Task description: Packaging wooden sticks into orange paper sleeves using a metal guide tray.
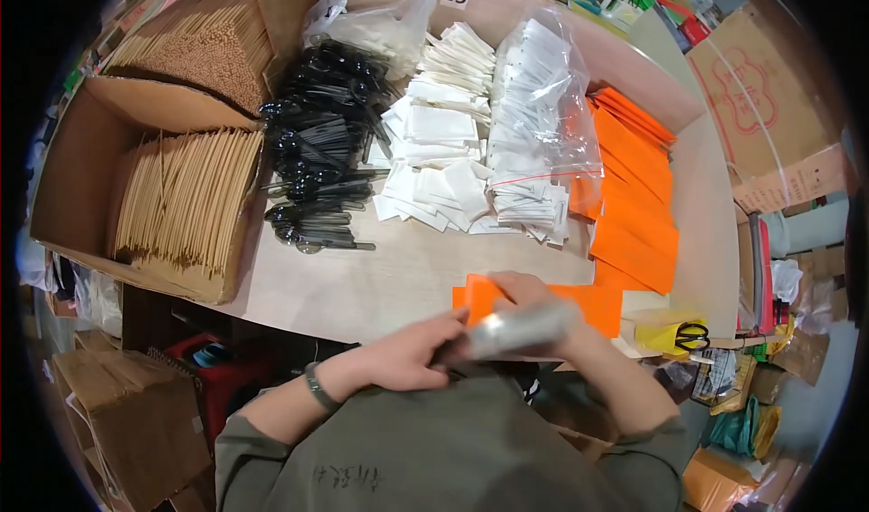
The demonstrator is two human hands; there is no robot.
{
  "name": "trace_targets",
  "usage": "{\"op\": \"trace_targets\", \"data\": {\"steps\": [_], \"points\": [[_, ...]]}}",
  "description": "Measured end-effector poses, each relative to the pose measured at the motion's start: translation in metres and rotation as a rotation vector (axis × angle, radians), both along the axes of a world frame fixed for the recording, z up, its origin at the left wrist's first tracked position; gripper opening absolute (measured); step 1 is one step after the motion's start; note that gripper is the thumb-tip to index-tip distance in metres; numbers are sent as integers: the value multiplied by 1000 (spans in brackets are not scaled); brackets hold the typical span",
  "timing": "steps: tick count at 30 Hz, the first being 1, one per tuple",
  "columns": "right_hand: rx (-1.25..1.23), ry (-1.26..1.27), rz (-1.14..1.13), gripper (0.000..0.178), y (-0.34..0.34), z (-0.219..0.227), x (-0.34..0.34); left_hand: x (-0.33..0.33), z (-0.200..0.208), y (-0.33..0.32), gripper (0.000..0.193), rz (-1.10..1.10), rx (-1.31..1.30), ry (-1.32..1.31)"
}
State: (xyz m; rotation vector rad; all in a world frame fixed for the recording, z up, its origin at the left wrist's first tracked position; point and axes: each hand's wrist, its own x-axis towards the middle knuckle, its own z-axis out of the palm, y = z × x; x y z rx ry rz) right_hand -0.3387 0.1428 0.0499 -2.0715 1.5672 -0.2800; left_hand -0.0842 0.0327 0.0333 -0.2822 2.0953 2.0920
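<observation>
In the head view, a silvery, see-through thing (pixel 525 329) lies aslant between the two hands, its long axis running from the left hand's fingers up and rightward to the right wrist. Motion blur smears its outline, so what it is and which end is which are hard to make out.

The left hand (pixel 416 354) has its fingers curled in at the thing's lower left end; blur hides whether they grip it. The right hand (pixel 529 293) bends over just beyond the thing, fingers pointing left at an upright-looking orange piece (pixel 484 296); I cannot tell whether they pinch it. The thing covers part of the right palm and wrist.

Behind the right hand, an orange sheet (pixel 597 308) stretches crosswise, its middle hidden. Orange packets (pixel 634 240) are piled beyond and to the right of that hand; white packets (pixel 444 181) lie farther off, ahead of both hands.
</observation>
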Motion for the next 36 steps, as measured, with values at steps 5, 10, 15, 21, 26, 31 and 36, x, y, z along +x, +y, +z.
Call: {"op": "trace_targets", "data": {"steps": [5, 10, 15, 21, 26, 31, 36], "points": [[-375, 309, 9, 51, -12, 1, 31, 4, 11, 5, 48, 186, -149, 21], [118, 190, -476, 33, -8, -5, 54, 36, -24, -10, 45, 701, -685, -230], [58, 8, -568, 23, -18, -19, 54, 58, -32, -12, 54, 588, -811, -77], [-3, -162, -288, 20, -44, -23, 104, 39, 1, -34, 71, 209, -930, -97], [-470, 387, -550, 16, -110, -45, -27, 46, -11, -42, 62, 459, -1078, 161], [-587, 30, -632, 14, -96, -92, -101, 68, -34, -62, 37, 676, -1169, 10], [-78, 316, -527, 18, -70, -4, -28, 121, -47, -72, 31, 837, -1125, -91]]}}
